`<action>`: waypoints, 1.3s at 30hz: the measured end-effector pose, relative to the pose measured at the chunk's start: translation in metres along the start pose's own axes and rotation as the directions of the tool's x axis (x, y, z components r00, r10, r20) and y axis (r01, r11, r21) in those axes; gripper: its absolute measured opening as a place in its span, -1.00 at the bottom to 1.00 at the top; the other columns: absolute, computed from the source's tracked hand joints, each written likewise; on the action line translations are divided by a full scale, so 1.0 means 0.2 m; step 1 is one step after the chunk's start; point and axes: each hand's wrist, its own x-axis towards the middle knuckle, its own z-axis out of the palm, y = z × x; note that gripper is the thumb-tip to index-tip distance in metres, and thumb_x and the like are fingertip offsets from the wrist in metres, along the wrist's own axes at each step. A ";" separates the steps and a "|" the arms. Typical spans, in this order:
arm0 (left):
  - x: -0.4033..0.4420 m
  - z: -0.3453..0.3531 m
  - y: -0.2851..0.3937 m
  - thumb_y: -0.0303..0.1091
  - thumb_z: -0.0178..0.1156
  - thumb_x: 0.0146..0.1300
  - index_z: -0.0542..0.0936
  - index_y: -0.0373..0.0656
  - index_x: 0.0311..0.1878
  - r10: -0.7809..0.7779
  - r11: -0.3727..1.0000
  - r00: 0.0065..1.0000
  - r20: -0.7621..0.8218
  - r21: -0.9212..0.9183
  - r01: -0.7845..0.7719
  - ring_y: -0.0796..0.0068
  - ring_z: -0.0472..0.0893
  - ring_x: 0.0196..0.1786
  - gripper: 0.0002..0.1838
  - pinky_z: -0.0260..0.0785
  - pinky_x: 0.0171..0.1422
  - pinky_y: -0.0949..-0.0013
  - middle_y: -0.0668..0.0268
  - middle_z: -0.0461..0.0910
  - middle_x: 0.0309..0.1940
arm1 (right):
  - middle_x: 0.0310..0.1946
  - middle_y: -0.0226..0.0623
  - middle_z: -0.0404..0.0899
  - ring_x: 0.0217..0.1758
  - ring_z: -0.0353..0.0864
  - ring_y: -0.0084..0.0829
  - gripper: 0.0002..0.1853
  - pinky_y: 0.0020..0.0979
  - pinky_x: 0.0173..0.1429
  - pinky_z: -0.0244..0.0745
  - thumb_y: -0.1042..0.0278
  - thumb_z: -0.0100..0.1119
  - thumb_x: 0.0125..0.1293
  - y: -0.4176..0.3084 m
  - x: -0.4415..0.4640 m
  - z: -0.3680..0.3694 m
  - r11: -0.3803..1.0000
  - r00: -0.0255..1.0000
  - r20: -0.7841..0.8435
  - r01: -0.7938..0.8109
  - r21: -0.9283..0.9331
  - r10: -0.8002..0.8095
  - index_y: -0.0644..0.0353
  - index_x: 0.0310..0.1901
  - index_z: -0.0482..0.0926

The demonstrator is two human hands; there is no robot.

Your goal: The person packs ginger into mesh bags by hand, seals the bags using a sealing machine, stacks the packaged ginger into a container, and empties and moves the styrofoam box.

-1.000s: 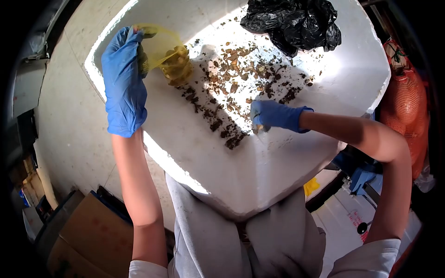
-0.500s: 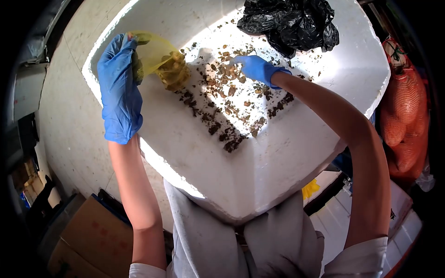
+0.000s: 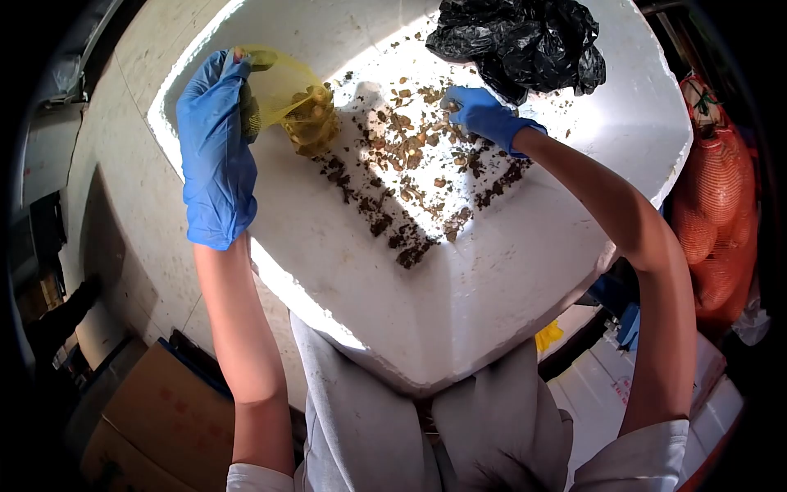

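Observation:
Gloved in blue, my left hand (image 3: 215, 143) is closed on the mouth of a yellow mesh bag (image 3: 311, 119), whose lumpy brownish contents hang over the left side of a white foam box (image 3: 328, 246). Small brown pieces and dark crumbs (image 3: 410, 152) lie scattered on the box floor. My right hand (image 3: 479, 113), also in a blue glove, is low over the far part of these pieces. Its fingers are pressed together, and what they hold, if anything, is too small to name. Just beyond it is a crumpled black plastic bag (image 3: 525, 45).
Orange-red net sacks (image 3: 715, 205) with rounded contents stand right of the box. A cardboard box (image 3: 168, 418) is at the lower left, and white boxes (image 3: 594, 385) sit at the lower right. A dark shape, perhaps a leg (image 3: 70, 316), shows at the left.
From the box's near right part, my right hand has moved to the far part, then slightly right. My left hand keeps hold of the mesh bag. The dark shape at left has come further into view.

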 end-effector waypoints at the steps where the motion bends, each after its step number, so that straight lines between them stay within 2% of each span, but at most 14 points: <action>1: 0.00 0.00 0.00 -0.29 0.05 0.20 0.47 -0.10 -0.42 0.000 1.000 1.000 0.001 0.002 0.000 0.82 0.08 -0.72 -0.86 -0.15 -0.66 0.64 0.60 0.19 -0.73 | -0.43 -0.10 0.49 -0.33 0.48 -0.16 -0.83 -0.32 -0.23 0.39 0.51 -0.07 -0.01 0.01 0.00 0.01 1.000 1.000 -0.001 -0.001 0.002 0.001 0.21 -0.34 0.46; 3: 0.00 0.00 0.01 -0.28 0.05 0.20 0.47 -0.11 -0.41 -0.012 1.000 1.000 -0.006 0.023 0.012 0.82 0.08 -0.72 -0.86 -0.15 -0.66 0.64 0.60 0.19 -0.73 | -0.48 -0.10 0.48 -0.40 0.46 -0.12 -0.85 -0.30 -0.28 0.38 0.49 -0.07 0.01 0.04 0.01 0.03 0.985 0.981 -0.118 0.141 -0.104 -0.153 0.21 -0.34 0.45; 7: 0.02 -0.01 -0.01 -0.27 0.05 0.20 0.47 -0.10 -0.40 -0.024 1.000 0.999 0.027 0.005 0.024 0.82 0.09 -0.71 -0.86 -0.14 -0.66 0.65 0.60 0.19 -0.72 | -0.53 -0.13 0.46 -0.46 0.45 -0.19 -0.87 -0.32 -0.32 0.36 0.48 -0.07 0.04 0.07 0.04 0.05 0.992 0.990 -0.091 0.106 -0.065 -0.112 0.21 -0.34 0.43; 9: 0.02 0.00 -0.02 -0.28 0.11 0.16 0.52 -0.16 -0.37 -0.029 0.999 0.999 -0.035 -0.024 0.028 0.81 0.04 -0.73 -0.85 -0.20 -0.66 0.62 0.62 0.14 -0.77 | -0.58 -0.21 0.42 -0.54 0.40 -0.34 -0.82 -0.36 -0.38 0.34 0.47 -0.09 0.05 0.05 0.04 0.05 0.972 0.998 -0.020 -0.050 0.228 0.055 0.20 -0.27 0.45; 10: 0.02 0.00 -0.02 -0.28 0.11 0.16 0.52 -0.16 -0.37 -0.029 0.999 0.999 -0.034 -0.023 0.028 0.81 0.04 -0.73 -0.85 -0.20 -0.66 0.62 0.62 0.14 -0.77 | -0.58 -0.21 0.42 -0.54 0.40 -0.34 -0.82 -0.36 -0.38 0.34 0.47 -0.09 0.05 0.03 0.03 0.02 0.972 0.998 -0.020 -0.050 0.229 0.056 0.20 -0.27 0.45; 12: 0.02 0.00 -0.02 -0.27 0.11 0.16 0.51 -0.15 -0.38 -0.022 0.999 1.000 -0.018 -0.041 0.022 0.81 0.05 -0.74 -0.85 -0.20 -0.67 0.62 0.62 0.14 -0.78 | -0.55 -0.31 0.42 -0.55 0.38 -0.50 -0.78 -0.44 -0.43 0.33 0.46 -0.08 0.05 -0.02 0.00 -0.08 0.879 0.952 0.199 -0.293 0.375 0.233 0.18 -0.23 0.48; 15: 0.04 -0.03 -0.03 -0.27 0.11 0.16 0.51 -0.16 -0.38 -0.017 0.997 0.999 0.035 -0.080 0.019 0.81 0.05 -0.75 -0.84 -0.20 -0.68 0.62 0.62 0.14 -0.78 | -0.50 -0.35 0.44 -0.53 0.41 -0.56 -0.77 -0.52 -0.46 0.35 0.44 -0.03 0.04 -0.04 -0.05 -0.27 0.935 0.948 0.253 -0.258 0.245 0.195 0.19 -0.23 0.50; 19: 0.02 -0.01 -0.01 -0.26 0.11 0.16 0.52 -0.18 -0.36 0.005 0.995 0.999 0.045 -0.099 -0.001 0.80 0.05 -0.75 -0.82 -0.20 -0.68 0.62 0.61 0.13 -0.78 | -0.55 -0.39 0.44 -0.56 0.42 -0.60 -0.87 -0.58 -0.51 0.37 0.39 0.09 0.02 -0.15 -0.25 -0.48 0.822 0.885 0.199 -0.465 0.328 0.421 0.20 -0.36 0.48; 25: -0.05 0.02 0.04 -0.29 0.05 0.20 0.47 -0.12 -0.38 0.034 0.991 0.998 0.059 -0.134 -0.026 0.81 0.06 -0.76 -0.87 -0.17 -0.70 0.62 0.61 0.14 -0.77 | -0.70 -0.39 0.40 -0.70 0.35 -0.61 -0.77 -0.59 -0.64 0.24 0.22 0.21 0.04 -0.31 -0.59 -0.66 0.726 0.868 0.091 -0.461 0.511 0.487 0.19 -0.46 0.45; 27: -0.11 0.05 0.10 -0.29 0.04 0.21 0.46 -0.12 -0.40 0.034 0.991 0.997 0.070 -0.131 -0.025 0.81 0.05 -0.76 -0.86 -0.18 -0.71 0.62 0.61 0.12 -0.78 | -0.75 -0.41 0.40 -0.75 0.30 -0.64 -0.76 -0.61 -0.66 0.19 0.21 0.24 0.03 -0.40 -0.68 -0.76 0.748 0.818 0.056 -0.549 0.373 0.573 0.17 -0.50 0.43; 31: -0.21 0.05 0.27 -0.30 0.03 0.21 0.47 -0.14 -0.37 0.099 0.976 0.989 0.108 -0.203 -0.076 0.81 0.05 -0.76 -0.87 -0.17 -0.71 0.62 0.60 0.10 -0.77 | -0.71 -0.46 0.37 -0.74 0.24 -0.69 -0.82 -0.66 -0.66 0.09 0.26 0.16 0.09 -0.51 -0.84 -0.82 0.739 0.877 0.043 -0.429 0.519 0.479 0.18 -0.42 0.47; 34: -0.31 0.04 0.47 -0.32 0.04 0.20 0.48 -0.11 -0.42 0.110 0.974 0.981 0.162 -0.212 -0.075 0.80 0.11 -0.77 -0.88 -0.10 -0.72 0.64 0.59 0.18 -0.77 | -0.66 -0.49 0.38 -0.65 0.27 -0.71 -0.80 -0.68 -0.59 0.12 0.38 0.05 0.10 -0.58 -0.93 -0.79 0.737 0.938 0.003 -0.274 0.618 0.346 0.22 -0.22 0.50; 35: -0.34 0.05 0.53 -0.31 0.05 0.19 0.49 -0.11 -0.43 0.128 0.969 0.978 0.166 -0.233 -0.087 0.80 0.11 -0.77 -0.86 -0.10 -0.72 0.64 0.59 0.18 -0.77 | -0.67 -0.50 0.34 -0.64 0.26 -0.70 -0.82 -0.66 -0.57 0.18 0.39 0.06 0.11 -0.65 -0.96 -0.79 0.735 0.960 -0.007 -0.210 0.645 0.281 0.23 -0.25 0.48; 39: -0.58 0.04 0.80 -0.31 0.02 0.20 0.49 -0.12 -0.46 0.165 0.977 0.963 0.214 -0.167 -0.131 0.80 0.11 -0.75 -0.84 -0.10 -0.70 0.65 0.57 0.19 -0.77 | -0.60 -0.34 0.48 -0.63 0.41 -0.61 -0.81 -0.63 -0.56 0.32 0.35 0.07 0.13 -0.81 -0.98 -0.70 0.729 0.956 0.017 -0.236 0.642 0.294 0.25 -0.25 0.47</action>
